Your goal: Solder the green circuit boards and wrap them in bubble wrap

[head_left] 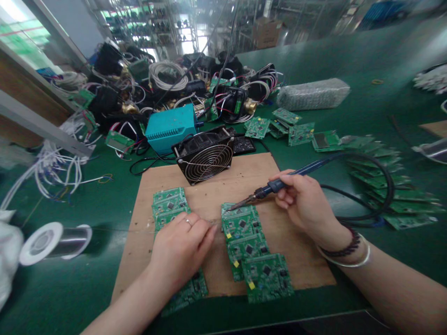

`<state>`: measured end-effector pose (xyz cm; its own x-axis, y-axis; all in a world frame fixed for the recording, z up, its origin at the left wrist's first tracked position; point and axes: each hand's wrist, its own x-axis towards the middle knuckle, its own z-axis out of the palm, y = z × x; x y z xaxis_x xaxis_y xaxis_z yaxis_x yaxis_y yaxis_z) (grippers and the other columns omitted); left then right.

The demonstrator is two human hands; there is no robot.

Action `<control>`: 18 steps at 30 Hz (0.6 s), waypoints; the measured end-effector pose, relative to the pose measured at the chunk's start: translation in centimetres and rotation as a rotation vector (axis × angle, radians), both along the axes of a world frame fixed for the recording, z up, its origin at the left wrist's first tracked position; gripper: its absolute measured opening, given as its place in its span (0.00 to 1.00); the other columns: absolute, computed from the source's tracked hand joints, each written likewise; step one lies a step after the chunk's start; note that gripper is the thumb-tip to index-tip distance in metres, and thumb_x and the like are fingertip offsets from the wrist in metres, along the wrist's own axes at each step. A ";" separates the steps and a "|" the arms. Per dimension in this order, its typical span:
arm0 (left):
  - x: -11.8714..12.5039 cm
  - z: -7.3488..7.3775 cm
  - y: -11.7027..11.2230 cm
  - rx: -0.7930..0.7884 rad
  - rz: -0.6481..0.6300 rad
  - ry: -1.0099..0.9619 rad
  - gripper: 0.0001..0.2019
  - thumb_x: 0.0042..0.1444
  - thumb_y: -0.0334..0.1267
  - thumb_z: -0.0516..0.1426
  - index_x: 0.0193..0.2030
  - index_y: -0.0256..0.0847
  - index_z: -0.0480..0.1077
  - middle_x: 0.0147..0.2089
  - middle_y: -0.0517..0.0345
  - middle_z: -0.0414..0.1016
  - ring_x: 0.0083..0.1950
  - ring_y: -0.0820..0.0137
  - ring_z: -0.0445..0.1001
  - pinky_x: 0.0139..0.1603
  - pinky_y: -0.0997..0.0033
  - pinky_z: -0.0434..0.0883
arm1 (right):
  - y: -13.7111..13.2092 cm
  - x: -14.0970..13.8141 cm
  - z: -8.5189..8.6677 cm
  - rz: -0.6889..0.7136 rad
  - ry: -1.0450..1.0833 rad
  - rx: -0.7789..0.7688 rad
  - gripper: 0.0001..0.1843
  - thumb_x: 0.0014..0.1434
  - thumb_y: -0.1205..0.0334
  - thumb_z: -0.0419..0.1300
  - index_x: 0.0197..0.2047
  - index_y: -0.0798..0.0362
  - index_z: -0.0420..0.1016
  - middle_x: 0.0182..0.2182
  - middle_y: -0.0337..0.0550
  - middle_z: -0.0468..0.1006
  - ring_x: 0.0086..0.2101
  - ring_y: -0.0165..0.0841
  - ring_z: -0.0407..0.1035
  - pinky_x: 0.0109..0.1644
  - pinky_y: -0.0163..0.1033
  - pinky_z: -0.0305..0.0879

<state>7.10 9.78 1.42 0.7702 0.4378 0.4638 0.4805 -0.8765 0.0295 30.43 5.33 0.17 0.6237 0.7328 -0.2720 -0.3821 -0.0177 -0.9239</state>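
My right hand point(303, 202) grips a blue-handled soldering iron point(279, 185). Its tip touches the top left corner of the uppermost green circuit board point(240, 221) in an overlapping row on a brown board point(244, 177). My left hand point(183, 249) rests closed over a second stack of green circuit boards point(169, 202). Its fingers pinch a thin solder wire point(118, 230) that runs left to a spool point(52, 242). The wire's end points toward the iron's tip.
A black fan point(206, 158) stands at the brown board's far edge, with a teal soldering station point(171, 126) behind it. Tangled cables and parts fill the back left. More green boards point(377, 179) lie at right, circled by the iron's black cord. A wrapped bundle point(312, 94) lies further back.
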 end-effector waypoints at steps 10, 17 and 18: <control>0.0 0.0 0.1 0.049 -0.001 0.025 0.20 0.66 0.36 0.46 0.22 0.41 0.65 0.21 0.61 0.68 0.25 0.71 0.67 0.27 0.72 0.65 | 0.0 -0.2 0.1 0.005 0.006 -0.021 0.07 0.35 0.61 0.61 0.18 0.56 0.74 0.09 0.32 0.60 0.11 0.20 0.50 0.11 0.27 0.46; 0.2 -0.2 0.0 0.070 -0.003 0.050 0.19 0.67 0.35 0.46 0.23 0.41 0.65 0.21 0.61 0.68 0.25 0.71 0.67 0.28 0.73 0.65 | -0.1 -0.2 0.1 -0.013 0.017 -0.029 0.08 0.34 0.60 0.61 0.18 0.57 0.74 0.09 0.32 0.61 0.11 0.19 0.49 0.11 0.27 0.46; 0.2 -0.2 0.0 0.068 -0.005 0.051 0.20 0.67 0.36 0.46 0.23 0.42 0.65 0.21 0.61 0.68 0.25 0.71 0.67 0.28 0.73 0.65 | -0.1 -0.2 0.1 -0.011 0.017 -0.030 0.08 0.34 0.60 0.61 0.19 0.57 0.74 0.09 0.32 0.61 0.11 0.19 0.49 0.11 0.27 0.46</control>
